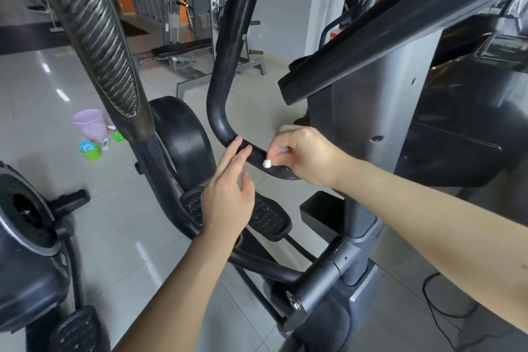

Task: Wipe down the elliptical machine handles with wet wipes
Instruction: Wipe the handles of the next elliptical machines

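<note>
Gym floor (34, 100): pink basket (89, 123), contents unclear.

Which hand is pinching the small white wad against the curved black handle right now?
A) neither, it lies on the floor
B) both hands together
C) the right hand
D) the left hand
C: the right hand pinches the white wad at its fingertips against the curved handle, while the left hand is open, fingers resting on the bar.

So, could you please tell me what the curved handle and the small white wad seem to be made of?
Handle: probably metal tubing under matte black foam or rubber; its skin looks faintly pebbled and scuffed. White wad, pinched in the right hand: probably a balled wet wipe, soft and crumpled.
</note>
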A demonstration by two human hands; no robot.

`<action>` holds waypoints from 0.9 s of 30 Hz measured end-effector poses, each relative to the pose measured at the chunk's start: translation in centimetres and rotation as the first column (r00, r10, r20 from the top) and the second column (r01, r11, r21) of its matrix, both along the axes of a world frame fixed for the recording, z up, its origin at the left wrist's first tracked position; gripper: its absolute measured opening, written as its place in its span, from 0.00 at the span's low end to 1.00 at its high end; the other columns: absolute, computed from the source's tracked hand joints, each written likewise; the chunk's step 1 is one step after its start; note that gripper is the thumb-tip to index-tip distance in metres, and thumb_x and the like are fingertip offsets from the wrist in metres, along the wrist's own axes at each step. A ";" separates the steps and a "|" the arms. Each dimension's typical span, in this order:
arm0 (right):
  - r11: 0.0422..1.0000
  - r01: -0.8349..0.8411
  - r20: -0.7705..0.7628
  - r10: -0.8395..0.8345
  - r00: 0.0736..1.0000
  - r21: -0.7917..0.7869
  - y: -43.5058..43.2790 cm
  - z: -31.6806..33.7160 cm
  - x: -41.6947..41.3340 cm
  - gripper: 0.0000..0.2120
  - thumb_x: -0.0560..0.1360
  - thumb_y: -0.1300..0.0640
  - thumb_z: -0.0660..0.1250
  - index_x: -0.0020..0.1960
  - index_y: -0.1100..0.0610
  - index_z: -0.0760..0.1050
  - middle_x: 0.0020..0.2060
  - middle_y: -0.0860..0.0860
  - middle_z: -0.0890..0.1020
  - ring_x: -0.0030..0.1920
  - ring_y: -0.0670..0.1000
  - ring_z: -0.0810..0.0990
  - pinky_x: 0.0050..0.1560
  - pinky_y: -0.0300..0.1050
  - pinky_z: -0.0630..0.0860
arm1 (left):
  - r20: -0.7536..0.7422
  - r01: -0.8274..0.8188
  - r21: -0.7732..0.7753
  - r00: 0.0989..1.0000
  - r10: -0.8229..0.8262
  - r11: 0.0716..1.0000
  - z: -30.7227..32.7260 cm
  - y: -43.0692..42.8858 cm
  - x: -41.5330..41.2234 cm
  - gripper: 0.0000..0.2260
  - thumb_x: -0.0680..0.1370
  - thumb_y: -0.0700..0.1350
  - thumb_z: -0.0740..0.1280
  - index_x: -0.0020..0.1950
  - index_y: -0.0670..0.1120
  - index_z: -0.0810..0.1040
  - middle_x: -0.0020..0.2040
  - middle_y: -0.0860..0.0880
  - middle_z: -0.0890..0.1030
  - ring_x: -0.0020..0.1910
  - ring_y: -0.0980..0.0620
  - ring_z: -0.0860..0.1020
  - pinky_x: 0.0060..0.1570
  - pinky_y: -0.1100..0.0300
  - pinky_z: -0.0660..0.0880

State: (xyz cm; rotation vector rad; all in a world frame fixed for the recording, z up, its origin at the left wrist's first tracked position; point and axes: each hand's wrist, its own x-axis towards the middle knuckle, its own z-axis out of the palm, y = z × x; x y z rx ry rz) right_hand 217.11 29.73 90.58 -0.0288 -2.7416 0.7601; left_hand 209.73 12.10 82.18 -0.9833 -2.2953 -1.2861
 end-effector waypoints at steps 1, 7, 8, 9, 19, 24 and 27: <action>0.999 -0.001 0.039 0.000 0.999 0.040 0.7 0.4 0.6 0.09 0.74 0.66 0.76 0.41 0.53 0.85 0.40 0.42 0.78 0.41 0.40 0.80 0.45 0.27 0.71 | 0.004 0.003 0.004 1.000 -0.003 1.000 0.0 0.0 -0.1 0.23 0.79 0.37 0.67 0.72 0.52 0.76 0.78 0.66 0.65 0.29 0.59 0.71 0.36 0.55 0.79; 0.986 -0.044 0.232 0.005 0.973 0.163 2.3 2.6 1.9 0.11 0.73 0.68 0.74 0.42 0.53 0.86 0.41 0.45 0.83 0.43 0.39 0.81 0.45 0.28 0.72 | 0.012 0.031 0.033 0.999 -0.032 0.999 -0.1 -0.1 0.0 0.22 0.79 0.36 0.67 0.72 0.52 0.77 0.77 0.66 0.65 0.31 0.61 0.72 0.35 0.63 0.76; 0.994 -0.050 0.230 0.025 0.973 0.100 1.5 2.7 1.6 0.09 0.74 0.68 0.74 0.44 0.55 0.86 0.41 0.46 0.84 0.43 0.39 0.82 0.45 0.28 0.73 | 0.014 0.034 0.030 0.999 -0.034 0.999 -0.2 -0.1 -0.1 0.22 0.79 0.36 0.67 0.72 0.52 0.77 0.77 0.66 0.65 0.32 0.60 0.73 0.35 0.66 0.75; 0.999 -0.050 0.209 0.047 0.977 0.008 0.5 2.6 1.1 0.07 0.75 0.68 0.74 0.45 0.57 0.86 0.41 0.46 0.84 0.42 0.39 0.82 0.46 0.28 0.73 | 0.018 0.038 0.025 0.999 -0.038 0.999 -0.2 -0.1 -0.1 0.22 0.79 0.36 0.67 0.72 0.52 0.77 0.77 0.66 0.65 0.33 0.60 0.73 0.36 0.69 0.73; 0.988 0.099 0.069 -0.092 0.993 -0.116 0.1 0.2 -0.8 0.08 0.78 0.64 0.72 0.43 0.53 0.84 0.40 0.45 0.83 0.41 0.42 0.82 0.47 0.37 0.77 | 0.035 0.047 0.023 0.998 -0.048 0.999 0.2 -0.5 -0.8 0.22 0.79 0.36 0.66 0.72 0.50 0.76 0.76 0.67 0.67 0.45 0.52 0.79 0.44 0.68 0.74; 0.992 0.115 0.045 -0.117 0.992 0.041 1.3 0.4 2.0 0.09 0.76 0.65 0.72 0.42 0.51 0.83 0.41 0.44 0.80 0.41 0.41 0.78 0.43 0.31 0.70 | 0.028 0.055 0.009 0.998 -0.055 0.998 0.3 -0.6 -0.8 0.21 0.79 0.37 0.66 0.72 0.49 0.76 0.76 0.67 0.67 0.46 0.52 0.78 0.42 0.71 0.72; 0.988 0.152 0.065 -0.153 0.986 0.013 0.7 0.3 2.5 0.07 0.73 0.54 0.78 0.40 0.51 0.81 0.40 0.47 0.80 0.39 0.45 0.77 0.42 0.33 0.71 | 0.042 0.060 -0.008 0.997 -0.059 0.998 0.7 -0.7 -1.3 0.20 0.80 0.37 0.65 0.71 0.50 0.77 0.75 0.67 0.68 0.48 0.61 0.78 0.45 0.79 0.68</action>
